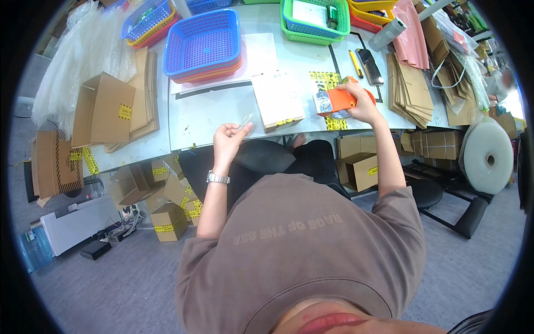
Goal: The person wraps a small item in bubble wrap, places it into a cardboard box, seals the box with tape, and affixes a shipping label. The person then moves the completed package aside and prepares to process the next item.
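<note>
My left hand (pixel 228 143) is raised near the table's front edge, thumb and fingers pinched on a small clear strip (pixel 245 119); whether it is tape or plastic film I cannot tell. My right hand (pixel 364 106) wraps round an orange tape dispenser (pixel 343 100), which rests on or just above a patch of yellow-and-black tape (pixel 327 79). Between both hands a white box (pixel 277 100) lies near the front edge, with a bit of yellow tape at its lower side. Part of the dispenser is hidden by my right fingers.
Stacked plastic baskets (pixel 203 43) stand behind the box, and green baskets (pixel 315 21) further right. A yellow cutter (pixel 356 63) and a phone (pixel 369 65) lie beyond my right hand. Flat cardboard (pixel 409 89) is at right; an open carton (pixel 103 106) stands at left.
</note>
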`<control>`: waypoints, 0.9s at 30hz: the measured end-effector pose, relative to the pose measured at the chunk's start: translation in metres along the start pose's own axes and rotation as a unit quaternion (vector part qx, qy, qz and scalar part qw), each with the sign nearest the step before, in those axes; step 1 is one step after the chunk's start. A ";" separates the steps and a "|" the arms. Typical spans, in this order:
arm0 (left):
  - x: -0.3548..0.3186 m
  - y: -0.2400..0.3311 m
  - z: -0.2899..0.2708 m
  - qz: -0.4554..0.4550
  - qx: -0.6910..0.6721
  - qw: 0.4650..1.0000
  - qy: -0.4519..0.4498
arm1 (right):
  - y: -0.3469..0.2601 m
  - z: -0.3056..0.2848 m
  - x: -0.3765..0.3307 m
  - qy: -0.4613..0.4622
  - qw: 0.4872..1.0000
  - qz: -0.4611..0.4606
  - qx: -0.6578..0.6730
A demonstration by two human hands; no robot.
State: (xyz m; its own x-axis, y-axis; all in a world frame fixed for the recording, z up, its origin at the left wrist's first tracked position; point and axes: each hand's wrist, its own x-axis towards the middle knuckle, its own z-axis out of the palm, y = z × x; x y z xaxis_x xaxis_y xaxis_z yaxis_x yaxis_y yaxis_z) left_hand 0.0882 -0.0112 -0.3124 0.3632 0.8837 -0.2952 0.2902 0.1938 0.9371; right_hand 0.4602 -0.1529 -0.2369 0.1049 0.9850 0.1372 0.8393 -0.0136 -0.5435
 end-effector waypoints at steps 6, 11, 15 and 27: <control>0.008 -0.004 0.009 -0.011 0.017 1.000 0.020 | 0.004 0.002 0.006 -0.006 1.000 -0.007 -0.022; 0.016 -0.020 0.019 -0.017 -0.019 1.000 0.017 | 0.009 0.013 0.009 -0.014 0.998 0.001 -0.058; 0.019 -0.028 0.030 -0.019 -0.001 1.000 0.020 | 0.005 0.024 0.011 -0.049 0.988 0.005 -0.148; 0.024 -0.068 0.079 0.065 0.039 0.994 0.075 | 0.001 0.053 0.005 -0.064 0.987 0.024 -0.142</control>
State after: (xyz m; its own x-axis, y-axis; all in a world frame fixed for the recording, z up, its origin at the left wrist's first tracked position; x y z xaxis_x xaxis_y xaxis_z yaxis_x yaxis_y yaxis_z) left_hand 0.1471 -0.0365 -0.3982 0.2678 0.9539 -0.1355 0.3189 0.0449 0.9467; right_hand 0.4334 -0.1393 -0.2807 0.0953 0.9954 0.0008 0.9527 -0.0910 -0.2899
